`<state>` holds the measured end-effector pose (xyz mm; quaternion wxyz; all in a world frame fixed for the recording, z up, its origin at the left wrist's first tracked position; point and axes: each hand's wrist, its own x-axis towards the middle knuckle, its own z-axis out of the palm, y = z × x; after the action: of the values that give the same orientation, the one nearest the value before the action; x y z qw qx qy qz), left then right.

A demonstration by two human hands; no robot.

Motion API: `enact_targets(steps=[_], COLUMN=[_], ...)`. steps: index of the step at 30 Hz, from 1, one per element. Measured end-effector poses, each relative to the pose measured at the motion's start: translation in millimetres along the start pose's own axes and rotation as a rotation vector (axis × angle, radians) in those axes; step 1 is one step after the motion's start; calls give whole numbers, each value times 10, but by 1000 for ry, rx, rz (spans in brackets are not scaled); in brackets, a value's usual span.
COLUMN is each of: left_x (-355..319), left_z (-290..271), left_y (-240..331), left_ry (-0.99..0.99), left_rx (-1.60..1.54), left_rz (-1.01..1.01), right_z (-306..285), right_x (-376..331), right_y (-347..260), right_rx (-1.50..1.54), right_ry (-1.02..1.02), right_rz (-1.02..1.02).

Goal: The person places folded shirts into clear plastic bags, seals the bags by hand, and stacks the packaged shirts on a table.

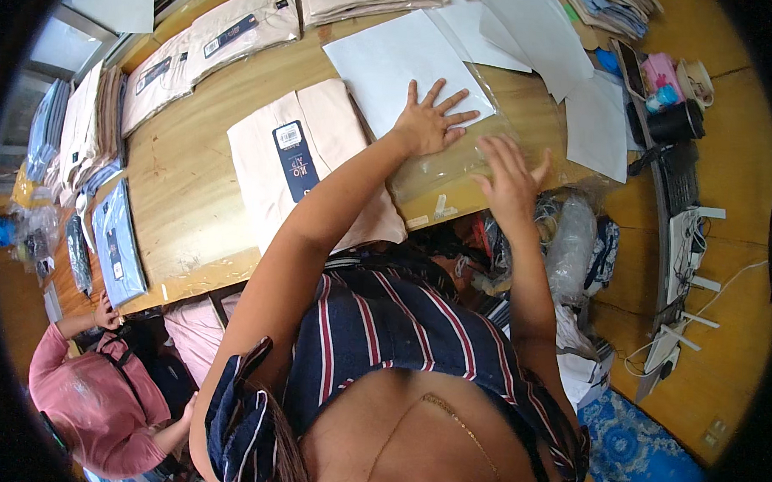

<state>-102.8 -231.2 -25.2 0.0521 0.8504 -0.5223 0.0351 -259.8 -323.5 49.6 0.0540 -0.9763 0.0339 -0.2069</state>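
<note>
Just right of frame centre, a clear glossy plastic bag lies under both flat, released hands, left hand and right hand.

Bright, even daylight fills the scene, strongest on the white paper sheets under and just beyond the left hand, which look nearly washed out. The clear plastic bag between the two hands shows soft glare. The right hand is slightly motion-blurred. Shadows are faint on the wooden tabletop. Fisheye distortion bends straight edges outward, and a black circular border darkens the corners.
</note>
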Motion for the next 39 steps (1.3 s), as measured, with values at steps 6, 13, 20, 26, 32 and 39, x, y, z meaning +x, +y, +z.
enact_targets(steps=[6, 13, 20, 26, 32, 39], left_x=[18, 46, 86, 91, 130, 166], left_z=[-19, -20, 50, 39, 80, 0], left_y=[8, 25, 25, 140, 414, 428], left_ry=[-26, -23, 18, 19, 23, -19], left_rx=[-24, -1, 1, -48, -71, -76], left_rz=[9, -8, 10, -41, -68, -64], right_z=[246, 172, 169, -88, -251, -89], right_x=[66, 41, 166, -395, -261, -319], right_y=[-28, 4, -15, 124, -162, -112], right_rx=[49, 38, -57, 83, -15, 59], right_ry=[-66, 144, -168, -9, 91, -25], right_rz=[-60, -52, -41, 83, 132, -6])
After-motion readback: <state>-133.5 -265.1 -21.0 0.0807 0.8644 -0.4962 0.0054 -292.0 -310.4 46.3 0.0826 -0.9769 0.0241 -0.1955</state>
